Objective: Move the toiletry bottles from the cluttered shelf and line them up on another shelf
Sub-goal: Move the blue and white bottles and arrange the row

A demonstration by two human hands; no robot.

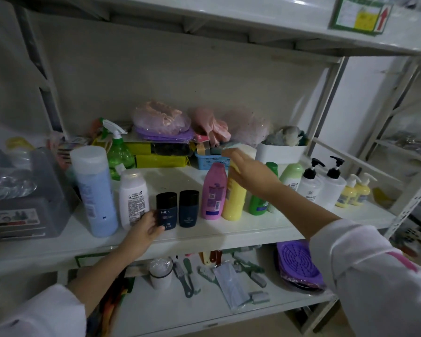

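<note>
Lining up bottles along the front of the middle shelf [204, 235] is the step in hand, and both hands are on the row. The right hand [249, 175] is wrapped over the upper part of the tall yellow bottle [233, 203], fingers curled round it near the cap, and the bottle stands on the shelf between the pink bottle [214, 190] and a green bottle [258, 203]. The left hand [145, 231] is only partly closed, its fingertips against the lower side of a small dark bottle [166, 210]; whether it truly grips it I cannot tell. A second dark bottle [188, 207] stands just beside the first, with a white bottle [133, 197] and a tall pale blue bottle [94, 188] further left. To do this well, I judge the yellow bottle should be kept upright and settled without knocking its close neighbours, since it is tall and held high, and the dark bottle nudged so its front sits level with the rest. Two white pump bottles [322, 183] and two small yellow pump bottles [354, 192] close the row on the right. Behind, a blue basket [212, 162] holds small items too blurred to name, a white tub [280, 153] holds something bunched and pale, and a grey lidded box [27, 198] at the left shows clear rounded things inside. A green spray bottle [118, 152] stands at the back among the clutter.
</note>
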